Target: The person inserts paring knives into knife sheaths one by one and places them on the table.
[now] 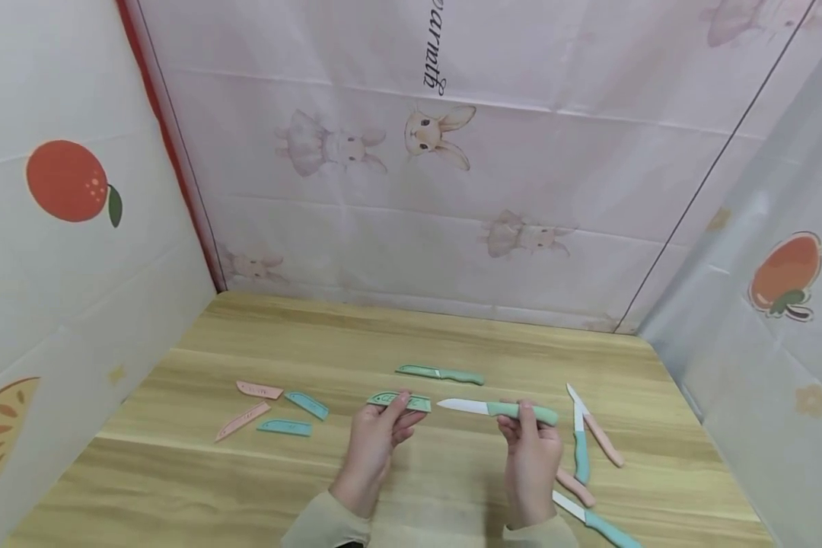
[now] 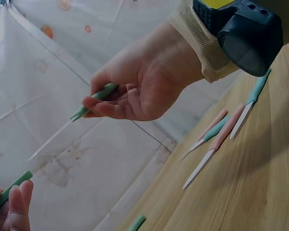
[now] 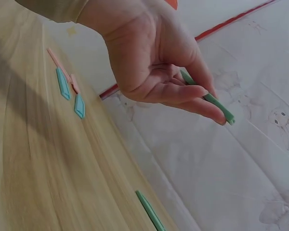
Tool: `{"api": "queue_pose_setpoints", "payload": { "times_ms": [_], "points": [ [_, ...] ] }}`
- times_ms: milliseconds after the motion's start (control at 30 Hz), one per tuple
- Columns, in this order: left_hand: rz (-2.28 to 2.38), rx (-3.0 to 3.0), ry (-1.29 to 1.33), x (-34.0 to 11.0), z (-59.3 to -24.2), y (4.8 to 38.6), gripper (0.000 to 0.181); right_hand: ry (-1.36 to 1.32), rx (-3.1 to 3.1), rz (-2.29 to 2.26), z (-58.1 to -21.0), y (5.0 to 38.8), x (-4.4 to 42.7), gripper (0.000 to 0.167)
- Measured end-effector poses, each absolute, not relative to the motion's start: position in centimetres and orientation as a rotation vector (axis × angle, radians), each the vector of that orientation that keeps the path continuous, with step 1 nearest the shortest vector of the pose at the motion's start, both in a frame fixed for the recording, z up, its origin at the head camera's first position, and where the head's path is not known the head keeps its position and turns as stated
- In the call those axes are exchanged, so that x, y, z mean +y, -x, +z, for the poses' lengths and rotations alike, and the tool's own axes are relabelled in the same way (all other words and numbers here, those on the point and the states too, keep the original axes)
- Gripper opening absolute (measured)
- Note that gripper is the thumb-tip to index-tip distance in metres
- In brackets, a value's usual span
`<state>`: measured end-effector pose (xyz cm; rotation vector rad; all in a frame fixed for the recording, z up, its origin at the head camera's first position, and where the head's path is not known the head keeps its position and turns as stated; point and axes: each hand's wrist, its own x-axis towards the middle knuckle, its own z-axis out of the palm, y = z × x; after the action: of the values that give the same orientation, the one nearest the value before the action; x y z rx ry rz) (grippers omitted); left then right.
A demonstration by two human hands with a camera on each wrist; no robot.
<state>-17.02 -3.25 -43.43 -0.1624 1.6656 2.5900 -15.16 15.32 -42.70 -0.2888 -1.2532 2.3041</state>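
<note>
Head cam: L hand (image 1: 375,441) grips sheath (image 1: 418,404); R hand (image 1: 530,455), knife (image 1: 498,409)

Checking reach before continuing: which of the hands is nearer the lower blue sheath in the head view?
Left. The left hand, holding a green sheath, is to the right of the blue sheath; the right hand, holding a green-handled knife, is farther right.

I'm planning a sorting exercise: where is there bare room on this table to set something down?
Bare: the back strip between the sheathed green knife and the rabbit-print backdrop; also front-left, between the pink and blue blade covers and the left sleeve. Crowded: the right, where pink- and blue-handled knives lie bunched.
</note>
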Motion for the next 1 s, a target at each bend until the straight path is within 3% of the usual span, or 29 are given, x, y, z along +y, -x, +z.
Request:
{"api": "queue_pose_setpoints", "payload": {
  "times_ms": [267,500,700,1000],
  "points": [
    [2.581,1.666,0.174,-2.8,-43.2,16.8,0.035,0.294,-1.355,2.298,-43.2,15.4,15.1,0.022],
    [2.564,1.661,0.171,-2.5,-43.3,16.7,0.039,0.336,-1.395,2.314,-43.4,15.3,15.0,0.018],
    [2.568,1.653,0.199,-2.5,-43.4,16.8,0.032,0.354,-1.375,2.377,-43.5,15.3,14.5,0.016],
    [2.575,1.67,0.182,-2.5,-43.5,16.5,0.038,0.411,-1.393,2.361,-43.7,15.2,13.8,0.014]
  ]
}}
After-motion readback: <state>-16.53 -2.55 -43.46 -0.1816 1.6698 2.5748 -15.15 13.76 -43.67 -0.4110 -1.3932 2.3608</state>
